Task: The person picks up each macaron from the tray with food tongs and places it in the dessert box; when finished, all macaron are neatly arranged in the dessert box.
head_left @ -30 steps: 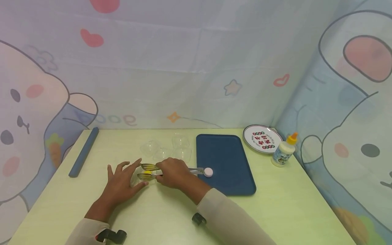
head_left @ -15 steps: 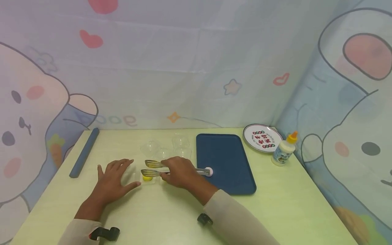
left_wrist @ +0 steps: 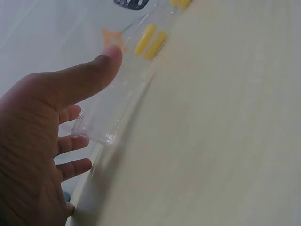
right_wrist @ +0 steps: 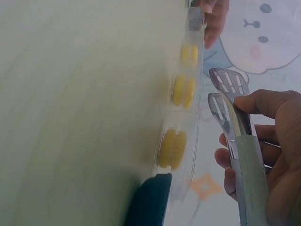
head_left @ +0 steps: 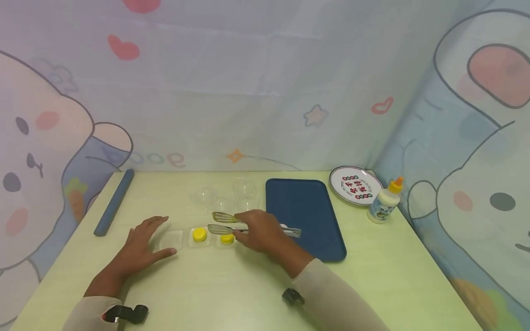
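My right hand (head_left: 261, 231) grips silver slotted tongs (right_wrist: 230, 84), whose two ends stand apart with nothing between them. They hang above a row of small clear plastic boxes. One yellow macaron (head_left: 199, 234) sits in a box left of the tongs; a second yellow macaron (head_left: 227, 238) lies just below the tongs' ends. The right wrist view shows a third yellow macaron (right_wrist: 172, 149), nearest the blue tray. Fingers spread, my left hand (head_left: 138, 246) is beside the leftmost clear box (head_left: 171, 240), which has no macaron in it. Whether it touches that box I cannot tell.
The blue tray (head_left: 302, 202) lies right of centre, a pale piece on it mostly hidden by my right hand. Clear domed lids (head_left: 204, 196) stand behind the boxes. A plate (head_left: 356, 185) and a glue bottle (head_left: 383, 202) are at right, a blue-grey roll (head_left: 114, 202) at left.
My right hand has moved right with the tongs, away from the yellow macaron in the box, which now shows fully. My left hand has drawn back to the left, beside the leftmost box.
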The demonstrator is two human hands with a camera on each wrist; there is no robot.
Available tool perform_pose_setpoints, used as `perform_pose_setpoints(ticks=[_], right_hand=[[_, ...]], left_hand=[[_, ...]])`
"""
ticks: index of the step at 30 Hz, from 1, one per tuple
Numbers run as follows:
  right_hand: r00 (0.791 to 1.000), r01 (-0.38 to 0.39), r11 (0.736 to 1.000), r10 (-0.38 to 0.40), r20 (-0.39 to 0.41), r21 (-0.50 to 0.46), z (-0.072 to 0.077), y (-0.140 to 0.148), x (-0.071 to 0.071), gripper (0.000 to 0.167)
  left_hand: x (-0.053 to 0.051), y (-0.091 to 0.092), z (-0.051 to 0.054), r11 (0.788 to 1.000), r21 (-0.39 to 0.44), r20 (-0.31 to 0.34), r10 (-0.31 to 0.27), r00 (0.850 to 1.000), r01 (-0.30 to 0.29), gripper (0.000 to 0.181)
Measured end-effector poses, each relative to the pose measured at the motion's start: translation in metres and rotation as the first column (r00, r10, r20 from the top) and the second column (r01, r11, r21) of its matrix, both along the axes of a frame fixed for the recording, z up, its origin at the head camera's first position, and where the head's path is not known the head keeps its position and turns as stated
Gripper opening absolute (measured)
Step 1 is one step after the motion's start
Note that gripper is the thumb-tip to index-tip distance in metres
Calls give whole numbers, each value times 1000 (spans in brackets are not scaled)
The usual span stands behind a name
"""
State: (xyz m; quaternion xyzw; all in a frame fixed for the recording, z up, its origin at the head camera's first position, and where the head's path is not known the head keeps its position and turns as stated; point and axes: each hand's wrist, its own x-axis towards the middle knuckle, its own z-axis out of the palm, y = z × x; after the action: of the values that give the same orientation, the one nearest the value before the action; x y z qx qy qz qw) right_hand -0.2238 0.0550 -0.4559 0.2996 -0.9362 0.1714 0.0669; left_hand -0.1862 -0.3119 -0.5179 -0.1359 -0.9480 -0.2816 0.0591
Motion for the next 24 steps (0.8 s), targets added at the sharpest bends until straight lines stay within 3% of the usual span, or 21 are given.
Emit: perform_pose_setpoints(ticks=[13,19,24], right_hand=[[997,67,996,-65,30,-50,-5,40,6,43],[998,66,993,-66,1,-98,-9,59,9,43],[994,110,989,-109,13,-95,-9,80,10,42]], left_hand=[[-1,-10,-8,991,127,7,-40,999,39,106],[1,-12,-8,990,134,3,-40,999,39,104],[0,-11,-9,990,133,3,-43,999,42,104]])
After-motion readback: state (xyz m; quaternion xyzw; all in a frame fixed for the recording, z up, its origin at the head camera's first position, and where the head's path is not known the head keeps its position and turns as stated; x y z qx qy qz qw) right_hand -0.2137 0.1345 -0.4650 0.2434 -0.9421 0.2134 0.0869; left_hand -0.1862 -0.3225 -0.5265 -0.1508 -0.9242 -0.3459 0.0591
